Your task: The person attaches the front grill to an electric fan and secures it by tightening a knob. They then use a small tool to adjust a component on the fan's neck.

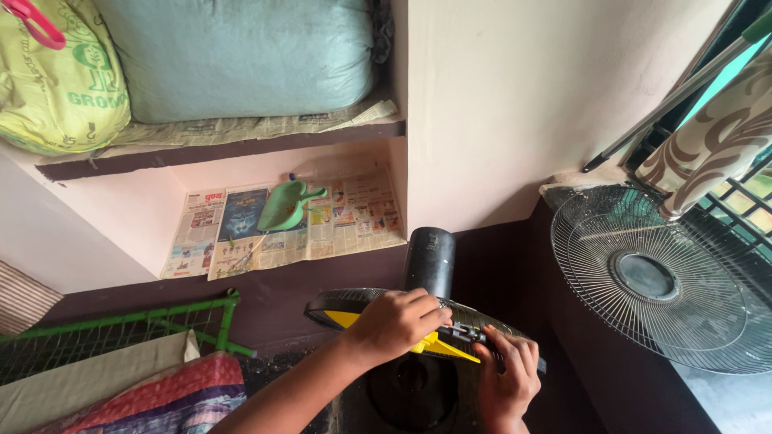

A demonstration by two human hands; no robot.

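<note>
The cream wall stands straight ahead of me, with its corner edge running down to the dark band at floor level. To its left a recess holds two shelves: the upper shelf carries a big blue-grey sack and a yellow-green bag, while the lower shelf is lined with newspaper under a green plastic scoop. On my right a detached wire fan guard leans near the window, leaving a narrow gap beside me. A green metal frame crowds my left. Directly below me sits the fan, black-bodied with yellow blades. My left hand arches over its rim, fingers clenched on the edge. My right hand comes up from below, fingers grasping a dark slim tool against the rim.
</note>
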